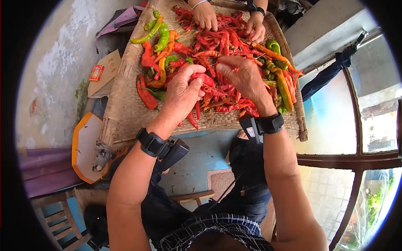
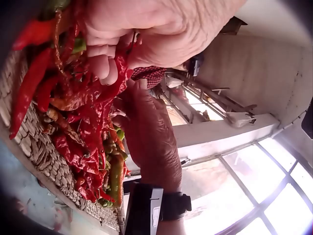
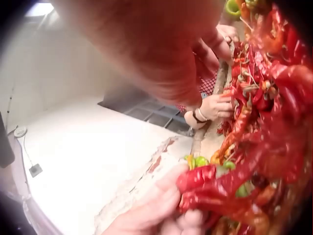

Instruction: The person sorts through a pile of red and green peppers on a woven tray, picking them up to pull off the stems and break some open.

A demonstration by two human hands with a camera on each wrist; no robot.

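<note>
My left hand (image 1: 180, 92) grips a wrinkled red chili pepper (image 1: 204, 78) between thumb and fingers, above the pile. In the right wrist view the pepper (image 3: 198, 178) pokes out past the left fingertips. Close by on the right, my right hand (image 1: 245, 77) hovers over the chilies with loosely bent fingers. Nothing shows between its thumb and fingers in the right wrist view. Under both hands, red chilies (image 1: 226, 90) lie heaped on a woven tray (image 1: 121, 104). Green and orange peppers (image 1: 161, 37) lie along the tray's left side, with more (image 1: 284, 85) at its right.
Across the tray, another person's two hands (image 1: 205, 16) reach into the chilies. A small red box (image 1: 96, 72) rests on cardboard at the left, near an orange-rimmed panel (image 1: 86, 146). A folded dark umbrella (image 1: 326, 75) hangs by the windows at right.
</note>
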